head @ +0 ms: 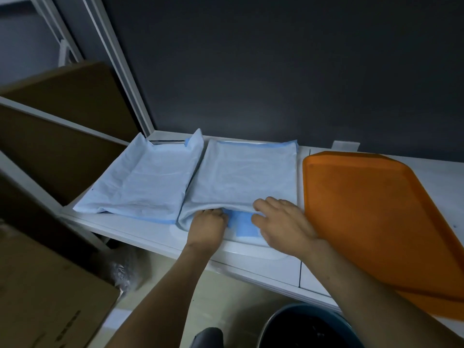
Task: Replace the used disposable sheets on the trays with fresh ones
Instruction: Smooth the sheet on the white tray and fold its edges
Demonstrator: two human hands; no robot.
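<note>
A pale blue disposable sheet [241,177] covers the middle tray, whose white near rim [251,249] shows below it. My left hand [207,226] has its fingers curled under the sheet's near edge, gripping it. My right hand [283,222] lies on the same edge with fingers spread, beside a folded-over bright blue patch [244,223]. To the left, a second sheet [145,182] is draped over another tray with its corners standing up. A bare orange tray [371,217] sits on the right, tilted over the shelf edge.
The trays rest on a white shelf [276,270] against a dark wall. Brown cardboard boxes [50,285] stand at the left. A dark round bin [308,327] sits on the floor below my right arm. White shelf uprights [118,66] rise at the back left.
</note>
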